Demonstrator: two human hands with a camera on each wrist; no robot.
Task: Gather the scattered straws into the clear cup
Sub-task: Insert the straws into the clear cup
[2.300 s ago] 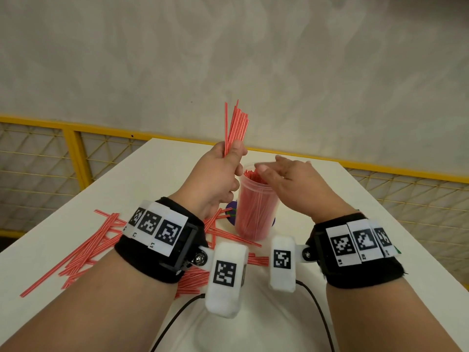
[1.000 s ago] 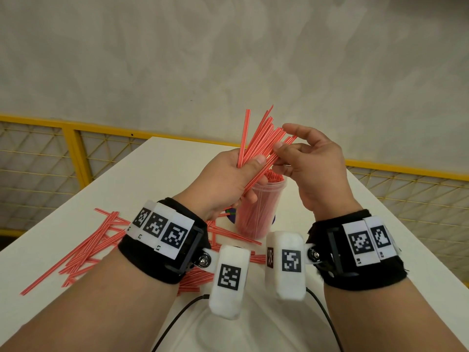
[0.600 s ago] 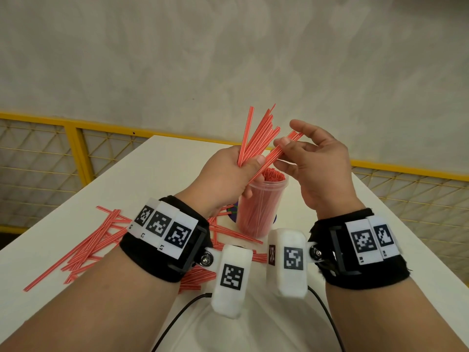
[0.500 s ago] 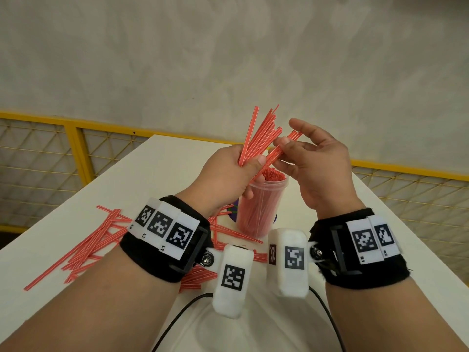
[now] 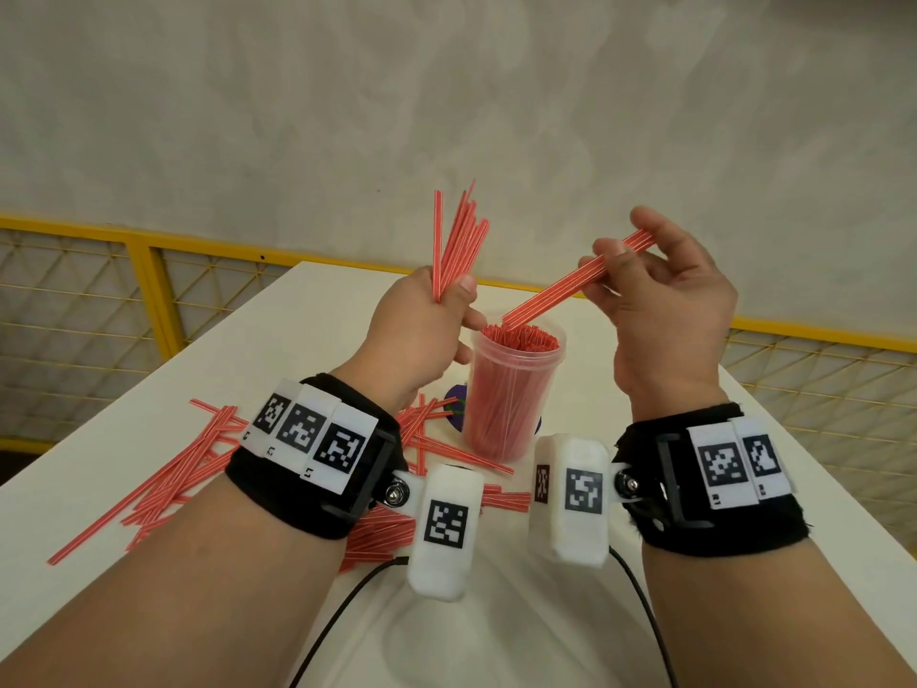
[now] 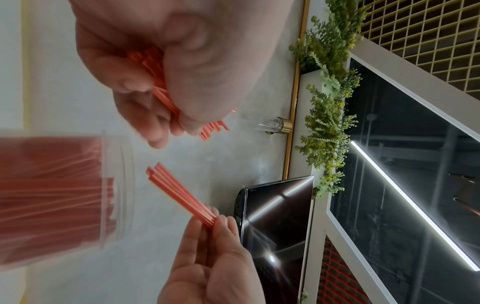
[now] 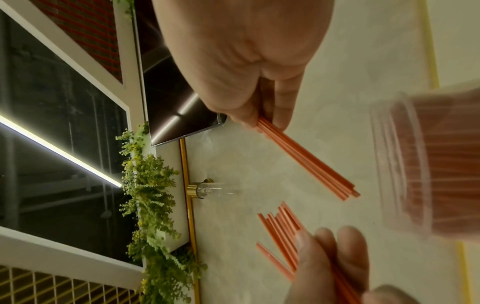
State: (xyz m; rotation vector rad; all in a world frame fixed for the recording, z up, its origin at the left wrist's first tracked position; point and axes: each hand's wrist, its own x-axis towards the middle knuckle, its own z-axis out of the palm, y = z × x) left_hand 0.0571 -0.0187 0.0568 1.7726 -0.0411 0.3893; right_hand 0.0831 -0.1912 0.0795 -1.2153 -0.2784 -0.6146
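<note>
Above the white table [image 5: 774,469], both hands are raised over the clear cup [image 5: 511,404], which stands near the middle of the tabletop already packed with upright red straws. The left hand [image 5: 417,340] is clenched around a spare bundle of straws [image 5: 459,245], fanned upward and held off to the left of the cup's mouth, seemingly as a reserve to draw from. The right hand [image 5: 665,310] pinches a small, tidy sheaf of straws [image 5: 570,285] between thumb and fingertips, its other fingers loosely spread; the sheaf slants down and to the left so that its lower ends point at the cup's opening, just above the straw tips inside. That tilt looks chosen to guide the ends into whatever gap is left, since the cup appears nearly full. Many loose straws [image 5: 163,484] lie scattered across the left and near parts of the table, some hidden behind the left wrist, so plenty of gathering seems to remain. Under the cup a purple coaster-like disc [image 5: 456,407] peeks out.
</note>
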